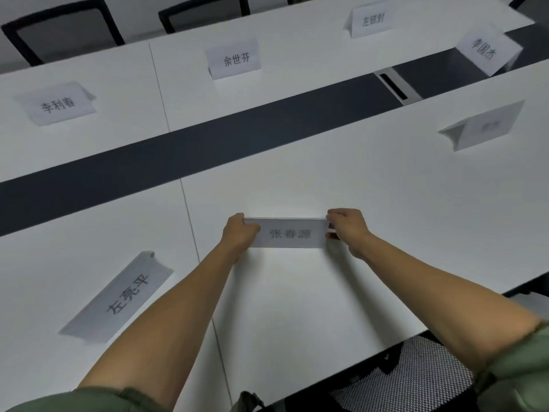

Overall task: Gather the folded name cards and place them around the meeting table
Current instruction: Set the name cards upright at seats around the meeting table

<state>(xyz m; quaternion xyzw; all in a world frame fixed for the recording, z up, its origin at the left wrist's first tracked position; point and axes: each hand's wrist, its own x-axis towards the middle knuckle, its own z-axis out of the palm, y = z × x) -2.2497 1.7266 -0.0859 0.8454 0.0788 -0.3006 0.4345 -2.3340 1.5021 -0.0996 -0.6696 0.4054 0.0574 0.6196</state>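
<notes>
Card [289, 233] sits upright between our hands, apparently resting on the white surface [386, 188] straight ahead of us. We pinch its left end with the left hand [239, 233] and its right end with the right hand [349, 230]. A left card [118, 295] and a right card [487, 126] flank it, well apart. Far cards [236, 59] stand beyond the dark strip [208, 144].

Name cards read: held card [289, 233] 张春源, near-left card [124, 295] 左亮平, far-left card [58, 104] 李利春, middle card [236, 59] 余世芬, far-right card [482, 50] 李国杰.
</notes>
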